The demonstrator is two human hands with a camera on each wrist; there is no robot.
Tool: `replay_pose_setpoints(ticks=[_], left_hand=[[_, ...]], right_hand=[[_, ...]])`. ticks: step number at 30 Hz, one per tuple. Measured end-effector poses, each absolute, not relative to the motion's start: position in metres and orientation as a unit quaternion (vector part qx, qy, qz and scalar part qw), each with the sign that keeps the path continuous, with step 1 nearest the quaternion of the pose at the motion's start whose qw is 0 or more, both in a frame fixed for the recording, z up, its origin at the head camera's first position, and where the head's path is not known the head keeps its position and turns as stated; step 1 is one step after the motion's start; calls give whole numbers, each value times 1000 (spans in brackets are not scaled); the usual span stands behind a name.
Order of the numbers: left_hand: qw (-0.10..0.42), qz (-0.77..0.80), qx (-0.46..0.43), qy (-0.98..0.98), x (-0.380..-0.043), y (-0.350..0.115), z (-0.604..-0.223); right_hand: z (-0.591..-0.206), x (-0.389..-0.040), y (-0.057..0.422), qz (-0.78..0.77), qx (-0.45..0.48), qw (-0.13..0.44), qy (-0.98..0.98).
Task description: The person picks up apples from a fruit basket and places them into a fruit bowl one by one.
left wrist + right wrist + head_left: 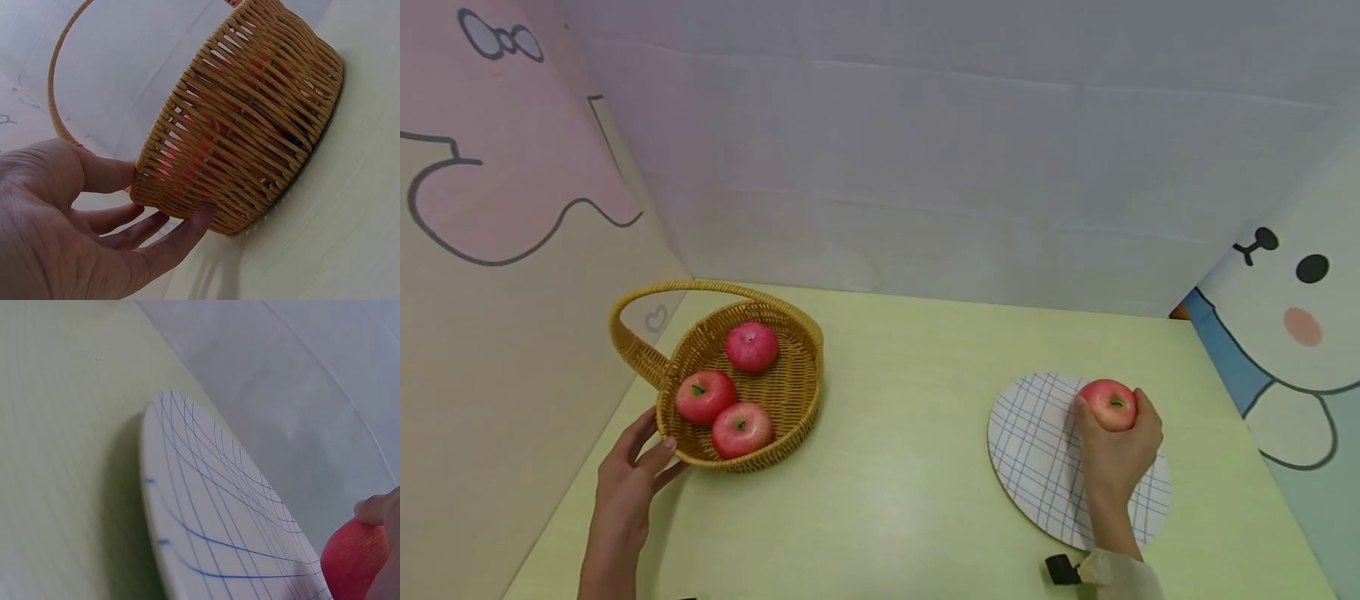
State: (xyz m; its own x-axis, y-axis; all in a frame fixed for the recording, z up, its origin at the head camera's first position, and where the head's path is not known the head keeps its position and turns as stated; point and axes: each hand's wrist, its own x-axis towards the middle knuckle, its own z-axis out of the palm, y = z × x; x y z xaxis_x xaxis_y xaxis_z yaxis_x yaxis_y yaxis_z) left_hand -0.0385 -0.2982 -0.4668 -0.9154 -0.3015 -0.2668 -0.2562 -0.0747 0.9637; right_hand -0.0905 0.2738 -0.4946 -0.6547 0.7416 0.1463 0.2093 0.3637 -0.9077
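At the left in the head view stands a round wicker basket (808,417) with an arched handle. Inside it lie two red apples (705,397) and a deeper pink, round fruit (752,347). My left hand (628,483) holds the basket's near left side, thumb at the rim and fingers (178,240) against the outer wall. On the right, my right hand (1120,454) grips a red apple (1108,398) between thumb and fingers, over a round white plate (1037,450) with blue grid lines. The right wrist view catches only part of this apple (353,562).
The pale yellow-green table (895,433) stretches between basket and plate. A white sheet (925,167) hangs along the back, and printed panels with cartoon drawings (1300,317) stand at both sides. A small black object (1062,570) is beside the right sleeve.
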Motion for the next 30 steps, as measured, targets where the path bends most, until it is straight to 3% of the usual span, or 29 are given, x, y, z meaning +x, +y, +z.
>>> replay_pose_setpoints(ticks=[30], left_hand=[[18, -706, 212, -676, -39, -297, -466]], right_hand=[[-501, -86, 278, 461, -313, 245, -793]])
